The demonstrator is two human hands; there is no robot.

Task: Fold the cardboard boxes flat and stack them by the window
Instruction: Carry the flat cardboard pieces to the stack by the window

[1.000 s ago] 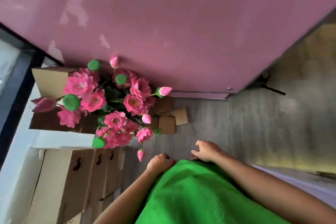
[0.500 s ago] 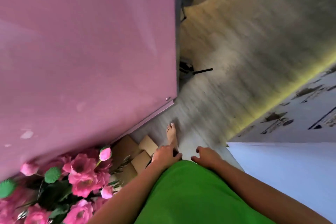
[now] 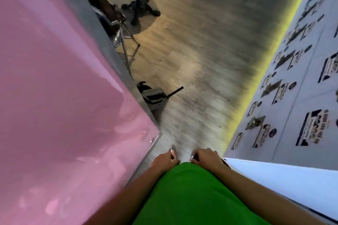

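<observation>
The left half of the frame is filled by a glossy pink panel [image 3: 54,97], running from the upper left down to the lower edge. A blurred wood-grain floor [image 3: 192,51] occupies the centre and top. The right side is taken by a pale wall [image 3: 301,82] covered with dark printed labels, edged by a yellow-green strip [image 3: 256,71] where it meets the floor. Below it, at lower right, a plain white surface [image 3: 292,179] is seen. A green garment [image 3: 192,197] fills the lower centre, flanked by two bare forearms.

At upper centre a black stand [image 3: 136,0] with splayed feet is seen, and just left of it a folding metal frame [image 3: 126,42] against the panel's edge. Lower, a small grey and black object [image 3: 153,96] lies on the floor beside the panel.

The left hand [image 3: 164,160] and right hand [image 3: 205,156] are held close together just above the garment's top edge, fingers curled loosely; nothing can be made out in either, though blur prevents certainty. No cardboard boxes can be found in this view, so their place cannot be told.
</observation>
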